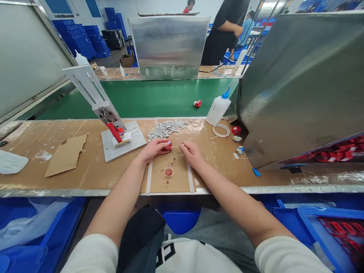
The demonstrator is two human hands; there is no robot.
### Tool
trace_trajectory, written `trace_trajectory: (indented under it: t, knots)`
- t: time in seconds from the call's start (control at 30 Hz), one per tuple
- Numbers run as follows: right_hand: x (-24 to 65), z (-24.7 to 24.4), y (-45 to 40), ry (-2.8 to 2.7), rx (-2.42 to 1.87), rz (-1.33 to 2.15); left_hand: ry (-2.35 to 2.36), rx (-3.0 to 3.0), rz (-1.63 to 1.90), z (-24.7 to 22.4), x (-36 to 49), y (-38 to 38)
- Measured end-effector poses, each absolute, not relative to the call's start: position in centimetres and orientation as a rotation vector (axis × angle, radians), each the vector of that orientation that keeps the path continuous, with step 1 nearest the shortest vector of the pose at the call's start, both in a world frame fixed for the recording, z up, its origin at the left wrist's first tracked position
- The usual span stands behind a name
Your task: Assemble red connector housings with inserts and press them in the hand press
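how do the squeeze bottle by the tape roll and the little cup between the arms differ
The squeeze bottle is tall, while the cup is small and low. The bottle is whitish with a blue cap; the cup is open and holds reddish liquid. The bottle stands near the green belt, the cup by the table's near edge. Both are round-mouthed containers.

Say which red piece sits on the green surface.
The red-and-white piece left of the blue-capped bottle. The left hand holds its red piece at the brown bench; the dark-red piece lies right of the cream ring.
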State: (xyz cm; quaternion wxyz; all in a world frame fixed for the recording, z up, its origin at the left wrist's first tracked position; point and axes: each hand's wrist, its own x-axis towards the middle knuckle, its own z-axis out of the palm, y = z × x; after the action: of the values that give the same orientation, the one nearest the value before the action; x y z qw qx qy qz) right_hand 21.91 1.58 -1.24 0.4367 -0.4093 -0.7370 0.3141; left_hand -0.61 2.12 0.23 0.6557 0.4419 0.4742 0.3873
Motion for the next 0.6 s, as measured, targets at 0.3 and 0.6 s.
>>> trace_trajectory:
  t: [0.3,0.6]
  knots:
    - [21.5,-1.3,1.9,-1.944,-1.111,0.763,1.135,1.031,0.83,0.8,-0.4,2.0]
    - [21.8,-0.1,0.0,-2.309,-0.534,0.864,1.187,0.909,0.88,1.6,-0.1,2.1]
